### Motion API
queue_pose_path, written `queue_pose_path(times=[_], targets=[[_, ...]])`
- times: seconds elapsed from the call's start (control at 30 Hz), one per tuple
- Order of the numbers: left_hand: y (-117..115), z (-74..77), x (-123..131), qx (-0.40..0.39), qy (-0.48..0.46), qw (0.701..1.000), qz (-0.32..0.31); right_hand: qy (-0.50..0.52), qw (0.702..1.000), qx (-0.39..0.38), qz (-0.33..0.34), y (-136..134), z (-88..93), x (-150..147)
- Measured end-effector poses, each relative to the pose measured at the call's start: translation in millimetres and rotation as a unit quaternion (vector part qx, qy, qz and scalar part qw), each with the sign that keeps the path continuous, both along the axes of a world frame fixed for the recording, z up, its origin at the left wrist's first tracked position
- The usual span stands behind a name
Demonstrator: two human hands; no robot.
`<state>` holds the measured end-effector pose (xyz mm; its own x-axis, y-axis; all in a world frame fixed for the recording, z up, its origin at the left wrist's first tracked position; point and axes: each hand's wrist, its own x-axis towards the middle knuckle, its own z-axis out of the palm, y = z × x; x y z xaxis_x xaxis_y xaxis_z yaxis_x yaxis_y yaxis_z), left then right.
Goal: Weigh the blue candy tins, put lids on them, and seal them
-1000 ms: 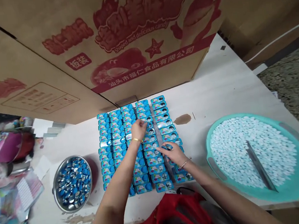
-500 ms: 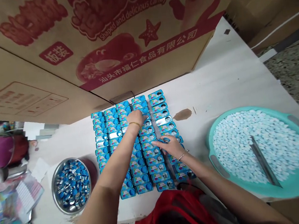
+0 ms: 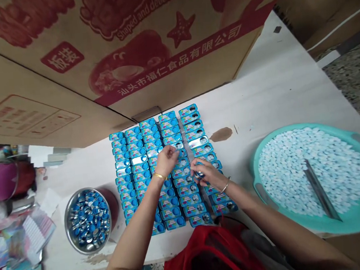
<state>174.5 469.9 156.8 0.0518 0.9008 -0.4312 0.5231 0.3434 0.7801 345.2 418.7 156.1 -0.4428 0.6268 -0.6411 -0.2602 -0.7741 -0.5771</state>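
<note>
Rows of small blue printed tins [image 3: 190,200] lie flat on the table, each with a round spot at one end. Blue round caps [image 3: 173,201] fill the spots in the left columns; several spots in the right columns are dark openings. Above the fourth column hovers my left hand [image 3: 166,160], its thumb and fingers pinched together; whatever is between them is too small to make out. Close by on the right, my right hand [image 3: 209,175] has its fingers curled around a few silver-and-blue round caps [image 3: 199,174], over the gap between the two right columns.
A steel bowl [image 3: 69,228] of loose blue and silver caps stands at the left. On the right is a turquoise basin [image 3: 254,162] of pale candies with a metal scoop [image 3: 320,190]. Large cardboard boxes [image 3: 169,85] line the back. Plastic packaging [image 3: 34,236] clutters the far left.
My left hand has drawn back from a tin higher in the fourth column, towards me. That tin now shows a blue spot. My right hand stays nearby, still holding caps, slightly turned.
</note>
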Motion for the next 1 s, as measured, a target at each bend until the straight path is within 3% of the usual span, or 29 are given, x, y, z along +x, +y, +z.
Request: queue_pose_path(times=[0.1, 0.23, 0.3, 0.43, 0.53, 0.63, 0.7, 0.77, 0.87, 1.0], targets=[[26.5, -10.0, 3.8, 0.014, 0.173, 0.985, -0.005, 0.03, 0.999, 0.001, -0.02, -1.4, 1.1, 4.2], [54.7, -9.1, 11.9, -0.076, 0.322, 0.939, -0.088, -0.088, 0.993, 0.075, 0.035, -6.3, -5.3, 6.2], [63.3, -7.0, 14.6, -0.119, 0.363, 0.916, -0.126, -0.175, 0.973, 0.145, 0.045, -8.0, -9.0, 6.4], [67.3, -3.3, 16.3, -0.137, 0.406, 0.892, -0.142, -0.309, 0.901, 0.303, 0.023, -6.6, -10.8, 5.9], [49.6, 1.6, 16.3, -0.075, 0.376, 0.915, -0.124, -0.344, 0.875, 0.337, 0.033, -4.4, -9.6, 5.3], [12.5, 8.2, 18.1, -0.023, 0.16, 0.978, -0.133, -0.358, 0.867, 0.346, 0.024, -5.5, -12.1, 4.1], [-14.4, 11.6, 20.4, -0.046, 0.003, 0.988, -0.147, -0.362, 0.862, 0.354, 0.028, -8.3, -16.4, 2.2], [-33.9, 12.6, 22.2, -0.063, -0.066, 0.987, -0.135, -0.366, 0.856, 0.361, 0.052, -11.7, -21.3, -0.7], [-40.3, 8.1, 21.0, -0.013, -0.027, 0.998, -0.063, -0.376, 0.846, 0.368, 0.082, -15.5, -26.7, -4.4], [-17.3, -2.8, 17.5, 0.022, 0.14, 0.99, -0.007, -0.392, 0.833, 0.383, 0.08, -15.4, -27.0, -3.5]])
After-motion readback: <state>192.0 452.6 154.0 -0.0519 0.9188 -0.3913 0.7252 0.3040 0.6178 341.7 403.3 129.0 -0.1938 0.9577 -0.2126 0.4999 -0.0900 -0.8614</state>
